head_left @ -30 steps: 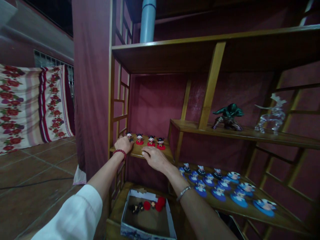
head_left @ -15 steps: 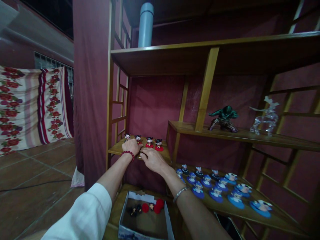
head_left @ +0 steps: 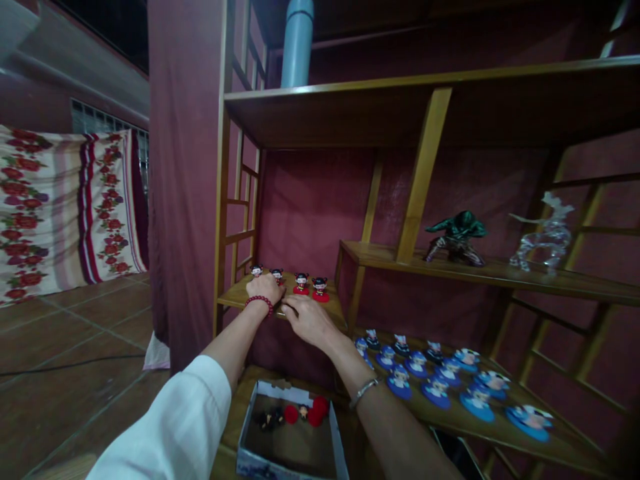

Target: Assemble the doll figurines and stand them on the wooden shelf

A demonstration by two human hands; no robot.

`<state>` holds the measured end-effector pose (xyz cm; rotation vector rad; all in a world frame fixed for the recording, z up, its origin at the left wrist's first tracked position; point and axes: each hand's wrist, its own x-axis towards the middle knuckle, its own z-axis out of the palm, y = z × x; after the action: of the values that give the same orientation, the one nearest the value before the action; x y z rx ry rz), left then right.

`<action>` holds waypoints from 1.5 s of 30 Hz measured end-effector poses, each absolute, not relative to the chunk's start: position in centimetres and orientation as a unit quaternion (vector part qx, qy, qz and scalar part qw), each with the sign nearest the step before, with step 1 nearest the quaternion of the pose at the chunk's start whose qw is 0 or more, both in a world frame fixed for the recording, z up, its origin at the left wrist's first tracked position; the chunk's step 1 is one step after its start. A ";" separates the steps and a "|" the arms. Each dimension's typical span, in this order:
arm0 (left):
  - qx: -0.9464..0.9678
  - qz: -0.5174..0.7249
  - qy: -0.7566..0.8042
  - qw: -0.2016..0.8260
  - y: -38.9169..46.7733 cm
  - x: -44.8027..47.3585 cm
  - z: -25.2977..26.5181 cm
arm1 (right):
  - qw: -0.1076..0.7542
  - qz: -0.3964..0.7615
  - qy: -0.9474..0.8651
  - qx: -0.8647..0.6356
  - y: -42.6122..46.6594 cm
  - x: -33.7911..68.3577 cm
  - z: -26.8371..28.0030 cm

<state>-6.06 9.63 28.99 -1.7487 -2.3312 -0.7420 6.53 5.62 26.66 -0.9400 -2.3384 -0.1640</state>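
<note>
Several small black-haired figurines on red bases stand in a row on the upper left shelf (head_left: 235, 293), among them one figurine (head_left: 301, 283) and the rightmost figurine (head_left: 320, 289). My left hand (head_left: 265, 288), with a red bead bracelet, is at the front of this shelf, partly covering the left figurines. Its fingers are curled down and whatever they hold is hidden. Close beside it, my right hand (head_left: 307, 320) bends its fingers and thumb toward the left hand at the shelf edge. I cannot make out what is between them.
Below sits an open box (head_left: 293, 453) with red discs and dark-haired pieces. Several blue-based figurines (head_left: 435, 389) fill the lower right shelf. A green figure (head_left: 457, 237) and a clear deer-like figure (head_left: 543, 237) stand higher. A blue bottle (head_left: 297, 47) is on top.
The view has shifted slightly, so the upper shelf and bottle appear a little higher and further right. Both hands stay at the same spot on the shelf edge, with barely any movement.
</note>
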 end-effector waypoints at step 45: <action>-0.660 -0.233 -0.714 0.029 9.3 -3.4 29.0 | 0.450 0.027 -0.805 -0.386 5.1 7.7 26.2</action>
<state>-3.37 9.33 28.97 -2.0370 -2.2018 -0.7190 7.66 5.08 26.22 -0.9549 -1.9901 0.0656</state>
